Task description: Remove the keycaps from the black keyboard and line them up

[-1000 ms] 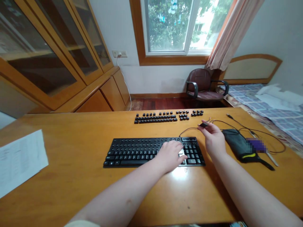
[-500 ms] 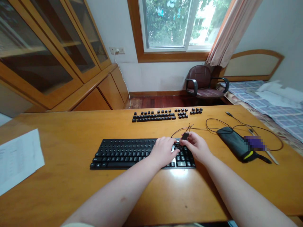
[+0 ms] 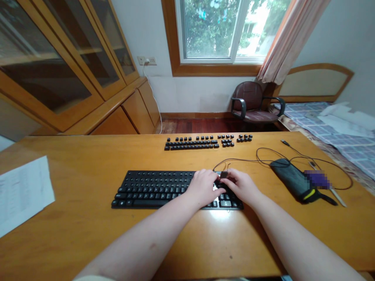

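Observation:
A black keyboard lies on the desk, its upper rows showing bare key posts and its lower rows still capped. My left hand rests on its right part, thumb held apart from the curled fingers, some fingertips hidden. In the pinch of my right hand is a small black keycap puller with thin wire prongs sticking up at its far end. Its near end is down at the number-pad side, between both hands; what it touches there is hidden. Loose black keycaps stand in rows beyond the keyboard.
A thin cable loops from the keyboard to the right. There, a dark pouch lies with a blurred purple item on it. Printed paper lies at the left of the wooden desk. An armchair stands behind.
My right hand has brought the keycap puller lower and slightly left, closer to the keys and my left hand. The left hand stays on the keyboard. The view has shifted slightly.

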`<state>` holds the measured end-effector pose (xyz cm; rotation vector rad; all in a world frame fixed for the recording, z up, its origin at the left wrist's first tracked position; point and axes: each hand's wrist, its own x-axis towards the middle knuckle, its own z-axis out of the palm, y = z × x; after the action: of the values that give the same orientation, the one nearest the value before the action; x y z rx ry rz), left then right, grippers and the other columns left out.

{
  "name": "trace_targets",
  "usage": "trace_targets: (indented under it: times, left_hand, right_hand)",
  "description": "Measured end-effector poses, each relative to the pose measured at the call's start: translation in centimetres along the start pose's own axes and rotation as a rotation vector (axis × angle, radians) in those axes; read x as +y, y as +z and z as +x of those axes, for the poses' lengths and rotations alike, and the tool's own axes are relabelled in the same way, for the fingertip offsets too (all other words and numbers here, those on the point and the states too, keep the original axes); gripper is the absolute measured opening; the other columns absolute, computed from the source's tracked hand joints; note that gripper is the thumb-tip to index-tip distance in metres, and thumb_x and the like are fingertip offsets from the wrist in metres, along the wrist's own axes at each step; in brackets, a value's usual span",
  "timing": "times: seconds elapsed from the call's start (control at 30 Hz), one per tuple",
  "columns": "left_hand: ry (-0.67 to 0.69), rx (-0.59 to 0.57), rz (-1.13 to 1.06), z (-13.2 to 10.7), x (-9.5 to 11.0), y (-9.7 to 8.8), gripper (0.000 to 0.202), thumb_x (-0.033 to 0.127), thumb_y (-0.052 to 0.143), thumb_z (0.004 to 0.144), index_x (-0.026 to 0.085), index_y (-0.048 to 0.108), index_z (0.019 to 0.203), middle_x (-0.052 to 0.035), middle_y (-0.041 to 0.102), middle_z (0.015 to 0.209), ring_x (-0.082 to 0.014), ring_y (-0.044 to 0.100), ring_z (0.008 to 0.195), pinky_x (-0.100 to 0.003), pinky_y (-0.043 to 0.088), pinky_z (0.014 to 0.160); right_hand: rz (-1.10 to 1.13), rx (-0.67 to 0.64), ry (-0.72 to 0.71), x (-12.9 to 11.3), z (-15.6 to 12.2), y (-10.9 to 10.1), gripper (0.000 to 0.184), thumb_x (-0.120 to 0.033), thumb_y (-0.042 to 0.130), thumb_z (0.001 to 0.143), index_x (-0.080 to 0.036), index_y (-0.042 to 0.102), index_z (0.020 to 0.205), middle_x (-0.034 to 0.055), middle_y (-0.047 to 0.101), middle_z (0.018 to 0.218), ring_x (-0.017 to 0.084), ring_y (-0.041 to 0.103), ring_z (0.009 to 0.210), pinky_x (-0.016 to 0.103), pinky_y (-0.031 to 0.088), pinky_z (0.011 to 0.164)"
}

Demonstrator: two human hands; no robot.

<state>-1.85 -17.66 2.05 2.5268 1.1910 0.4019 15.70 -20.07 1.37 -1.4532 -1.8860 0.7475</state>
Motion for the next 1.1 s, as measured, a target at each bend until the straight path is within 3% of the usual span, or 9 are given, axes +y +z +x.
trace_targets:
  times: [0.23,0.4,0.53,0.63,0.8,1.1]
  left_hand:
    - [0.001,0.008,-0.025,0.01,0.03,-0.03,0.037,0.054,0.059,0.074,0.02,0.059,0.088,-0.0044,0.061,0.089,-0.0223,0.053,0.087,-0.035,0.04,0.076]
    - [0.005,0.022,-0.007,0.03,-0.08,0.25,0.033,0.051,0.059,0.074,0.019,0.058,0.085,-0.0044,0.061,0.087,-0.0222,0.053,0.086,-0.035,0.04,0.076]
    - [-0.001,0.011,-0.016,0.05,-0.25,0.33,0.027,0.044,0.059,0.076,0.021,0.06,0.089,-0.0047,0.061,0.09,-0.0218,0.053,0.087,-0.034,0.04,0.076]
    - [0.009,-0.002,-0.035,0.12,-0.36,0.22,0.022,0.04,0.057,0.079,0.021,0.062,0.088,-0.0038,0.063,0.09,-0.0211,0.053,0.087,-0.034,0.04,0.077]
    - [0.038,-0.014,-0.059,0.2,-0.39,0.03,0.014,0.035,0.058,0.078,0.022,0.064,0.083,-0.0015,0.065,0.089,-0.0201,0.054,0.089,-0.033,0.039,0.079]
    - [0.017,-0.035,-0.041,0.23,-0.19,-0.16,0.021,0.041,0.062,0.076,0.023,0.063,0.088,-0.0014,0.065,0.091,-0.021,0.054,0.09,-0.034,0.039,0.078]
  right_hand:
    - [-0.095,-0.005,-0.069,0.08,-0.18,-0.07,0.011,-0.028,0.054,0.082,-0.023,0.063,0.087,0.0019,0.068,0.078,0.016,0.063,0.068,0.028,0.048,0.063]
    - [-0.265,-0.019,-0.202,-0.24,-0.11,-0.12,0.011,-0.027,0.054,0.083,-0.022,0.063,0.082,0.0039,0.067,0.075,0.017,0.06,0.07,0.029,0.046,0.065]
    - [-0.279,-0.002,-0.274,-0.79,-0.16,-0.37,0.016,-0.033,0.057,0.082,-0.019,0.062,0.086,0.0064,0.064,0.078,0.019,0.058,0.074,0.031,0.047,0.067]
    - [-0.259,0.011,-0.291,-0.89,-0.37,-0.17,0.017,-0.032,0.052,0.086,-0.02,0.061,0.092,0.0069,0.066,0.083,0.018,0.06,0.076,0.03,0.048,0.069]
    - [-0.371,0.057,-0.355,-0.46,-0.76,0.43,0.019,-0.03,0.047,0.088,-0.021,0.063,0.087,0.007,0.066,0.076,0.018,0.061,0.07,0.029,0.047,0.064]
    - [-0.229,0.155,-0.124,-0.64,-0.7,0.61,0.02,-0.034,0.048,0.087,-0.021,0.062,0.082,0.005,0.068,0.075,0.018,0.062,0.069,0.029,0.047,0.063]
